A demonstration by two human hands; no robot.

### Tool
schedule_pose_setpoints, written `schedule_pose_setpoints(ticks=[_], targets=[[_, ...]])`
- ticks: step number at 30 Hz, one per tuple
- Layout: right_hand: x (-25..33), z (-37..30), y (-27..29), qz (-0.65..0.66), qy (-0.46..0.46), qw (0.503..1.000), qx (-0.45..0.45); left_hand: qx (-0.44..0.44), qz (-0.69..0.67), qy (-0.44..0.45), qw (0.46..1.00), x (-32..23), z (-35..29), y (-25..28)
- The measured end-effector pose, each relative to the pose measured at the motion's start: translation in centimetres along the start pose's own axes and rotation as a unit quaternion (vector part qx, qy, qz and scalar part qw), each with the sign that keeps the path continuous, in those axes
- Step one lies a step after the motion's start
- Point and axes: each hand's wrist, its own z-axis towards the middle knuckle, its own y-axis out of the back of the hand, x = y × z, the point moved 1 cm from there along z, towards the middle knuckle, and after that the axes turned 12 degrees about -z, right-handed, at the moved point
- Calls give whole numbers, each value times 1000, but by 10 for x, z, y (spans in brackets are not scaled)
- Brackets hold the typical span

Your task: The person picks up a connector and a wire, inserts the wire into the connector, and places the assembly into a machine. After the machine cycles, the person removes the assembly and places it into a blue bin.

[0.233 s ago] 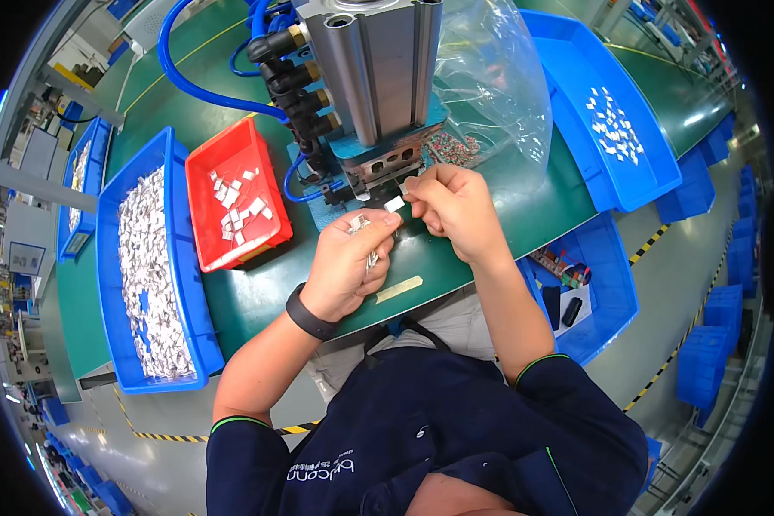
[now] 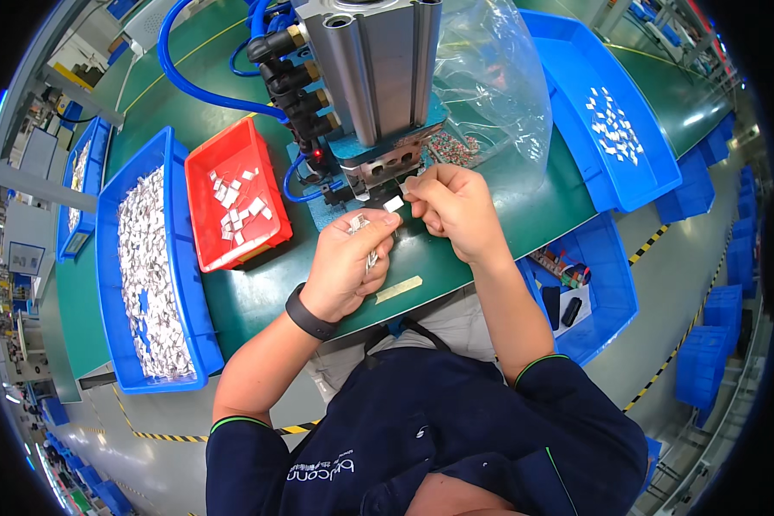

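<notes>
Head view: we see red light (image 2: 317, 153) newly lit.
Left hand (image 2: 348, 262): pinching white piece (image 2: 393, 205).
Right hand (image 2: 457, 209): fingertips together, contents unclear.
Blue bin (image 2: 199, 322), table's (image 2: 262, 297) near-left corner: many white pieces (image 2: 150, 258).

I see the press body (image 2: 370, 77) as smooth silver metal with a soft sheen, its elbow fittings (image 2: 282, 73) as black plastic, its blue hoses (image 2: 168, 52) as glossy plastic. The red tray (image 2: 241, 155), left blue bin (image 2: 202, 318) and right blue bin (image 2: 576, 60): all 3 look like smooth, slightly shiny plastic. The bag (image 2: 490, 86) is clear, crinkled film, full of glints. I read the tabletop (image 2: 258, 310) as smooth with low gloss, the wristband (image 2: 310, 316) matt, the shirt (image 2: 456, 404) dull cloth.
</notes>
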Motion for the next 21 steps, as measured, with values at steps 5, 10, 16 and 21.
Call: schedule_pose_setpoints(ticks=[5,10,16,21], targets=[[-1,1,1,7,1,1000,6,-1,0,-1,1000,0,0,-1],[1,0,-4,9,6,1000,0,-2,2,-3,1000,0,0,0],[-2,-8,2,3,114,993,24,5,14,10,1000,-1,-1,-3],[-2,-11,4,-14,134,991,22,33,14,13,999,0,-3,-2]])
